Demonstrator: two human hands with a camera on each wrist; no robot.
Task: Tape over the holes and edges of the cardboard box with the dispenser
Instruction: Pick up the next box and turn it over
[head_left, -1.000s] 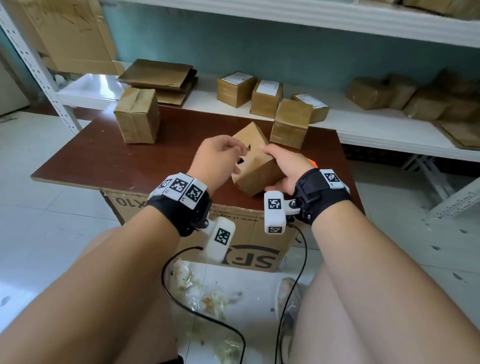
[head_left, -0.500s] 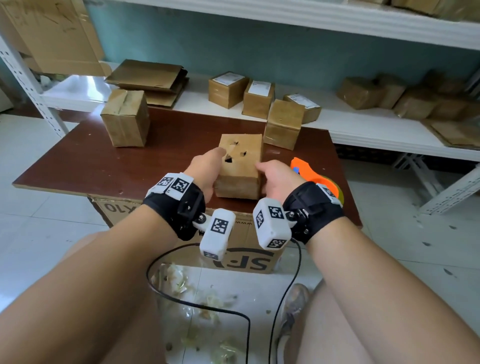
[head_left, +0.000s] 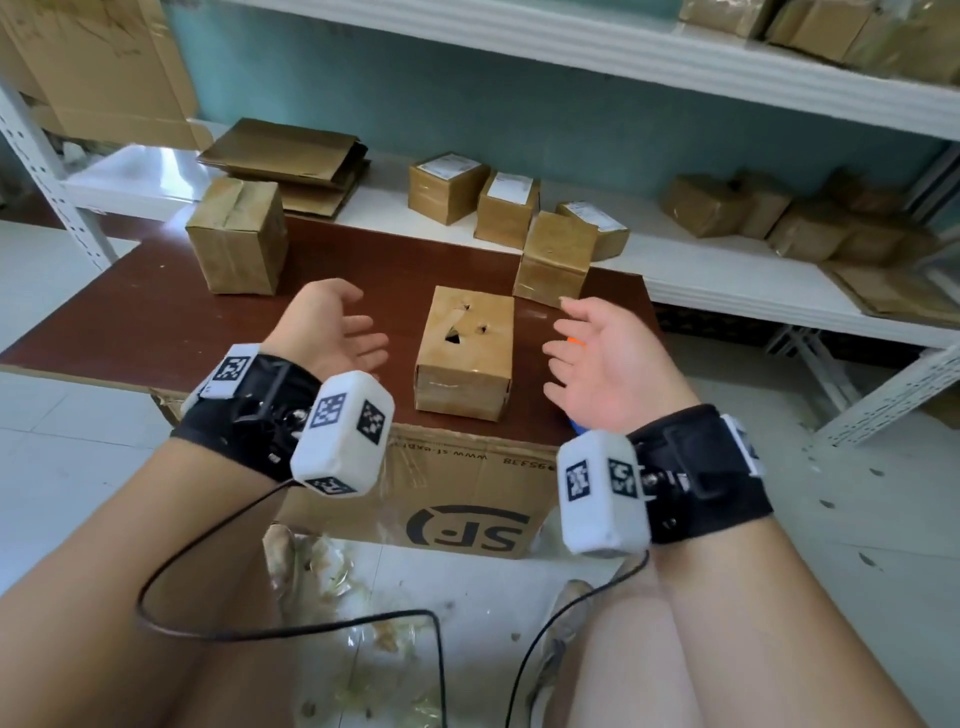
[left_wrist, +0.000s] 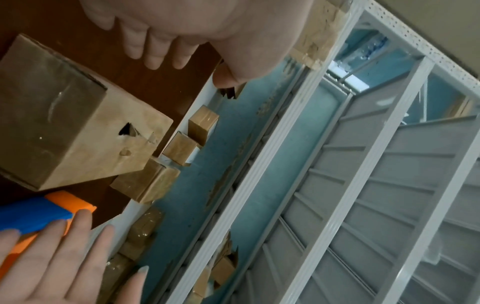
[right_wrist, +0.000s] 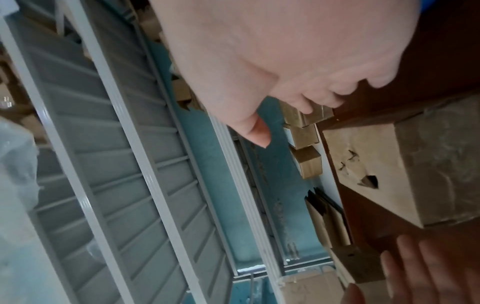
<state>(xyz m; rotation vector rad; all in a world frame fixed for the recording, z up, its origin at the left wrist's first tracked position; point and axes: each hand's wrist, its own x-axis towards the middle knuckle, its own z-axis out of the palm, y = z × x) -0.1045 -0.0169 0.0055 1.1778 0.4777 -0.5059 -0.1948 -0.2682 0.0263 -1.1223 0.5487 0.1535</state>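
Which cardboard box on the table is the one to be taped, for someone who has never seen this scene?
On the dark red-brown table, look near the front edge, between the two open hands. The cardboard box stands there alone; unlike the other boxes farther back, its top face is torn by several small holes.

i'm looking into a parcel packing or storage room: white metal shelving (head_left: 623, 52) along a teal wall (head_left: 467, 109) carries small taped cartons with labels (head_left: 449, 184), flattened cardboard (head_left: 283, 153) is stacked on the lower shelf, and a brown tabletop (head_left: 156, 322) rests on a large courier carton (head_left: 467, 499).
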